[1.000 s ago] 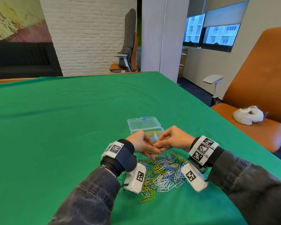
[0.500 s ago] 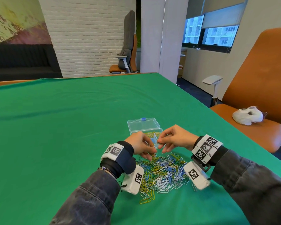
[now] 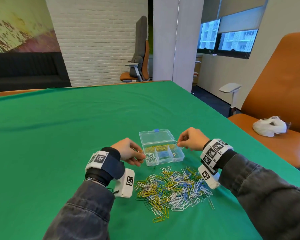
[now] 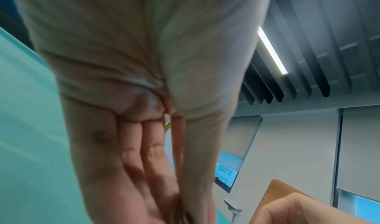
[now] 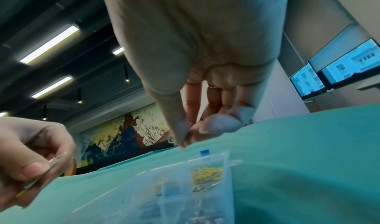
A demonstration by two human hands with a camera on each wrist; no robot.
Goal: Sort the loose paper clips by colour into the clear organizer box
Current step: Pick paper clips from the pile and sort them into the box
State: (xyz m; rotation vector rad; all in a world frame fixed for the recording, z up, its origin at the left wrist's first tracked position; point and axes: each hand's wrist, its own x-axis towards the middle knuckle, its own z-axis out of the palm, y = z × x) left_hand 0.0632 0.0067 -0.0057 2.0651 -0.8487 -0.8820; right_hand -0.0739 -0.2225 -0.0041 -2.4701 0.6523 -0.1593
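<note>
Left hand (image 3: 128, 150) pinches paper clips (image 3: 140, 155) just left of the organizer box (image 3: 163, 159). Right hand (image 3: 191, 138) pinches a green clip (image 3: 175, 142) over its right rim

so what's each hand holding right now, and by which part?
Right hand pinches one paper clip by its end, over the organizer box. Left hand pinches a few clips; where exactly cannot be told.

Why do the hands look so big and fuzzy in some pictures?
Left wrist view: left hand sits right against the lens, smeared with blur. Right wrist view: right hand looms large, organizer box soft. Head view: sharp, edges bent by the wide lens.
</note>
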